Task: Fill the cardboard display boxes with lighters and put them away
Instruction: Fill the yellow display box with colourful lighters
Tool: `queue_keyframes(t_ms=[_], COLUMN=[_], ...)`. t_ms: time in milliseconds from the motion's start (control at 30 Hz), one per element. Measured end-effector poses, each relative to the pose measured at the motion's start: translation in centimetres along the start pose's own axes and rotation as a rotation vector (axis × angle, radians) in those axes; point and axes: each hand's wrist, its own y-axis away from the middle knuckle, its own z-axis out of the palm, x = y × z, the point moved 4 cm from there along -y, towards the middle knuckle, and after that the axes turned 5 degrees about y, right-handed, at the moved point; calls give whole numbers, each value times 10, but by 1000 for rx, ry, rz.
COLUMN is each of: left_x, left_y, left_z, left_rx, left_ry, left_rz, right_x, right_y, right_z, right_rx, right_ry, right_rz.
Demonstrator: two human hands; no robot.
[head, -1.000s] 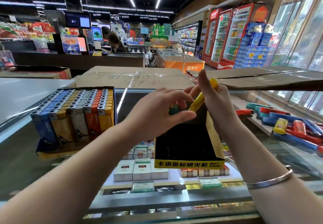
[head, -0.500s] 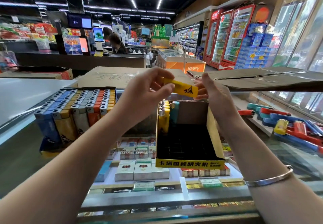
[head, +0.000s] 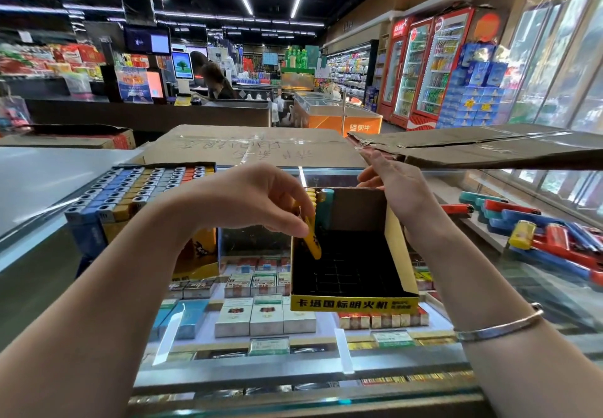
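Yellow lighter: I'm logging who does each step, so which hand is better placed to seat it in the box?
Left. The left hand already pinches the yellow lighter over the display box, beside the lighters already standing there. The right hand holds the box's back wall.

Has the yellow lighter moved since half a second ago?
Yes. The left hand has brought the yellow lighter down from above the display box into its left side.
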Motion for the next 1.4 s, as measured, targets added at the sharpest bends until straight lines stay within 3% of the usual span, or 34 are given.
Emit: queue_keyframes(t_ms=[133, 533, 1167, 1400], left_x=[-3, 7, 13, -7], left_y=[1, -1, -6, -11], left_z=[-2, 0, 7, 0], left_rx=[12, 188, 292, 274], left_ry=[14, -243, -564, -320], left_rz=[-4, 132, 225, 113], right_x=[1, -1, -2, 4], right_y=[-1, 1, 3, 4], right_z=[1, 3, 6, 7], right_rx=[1, -1, -58, -135], right_ry=[11, 85, 117, 204], right_rz=[-5, -25, -6, -36])
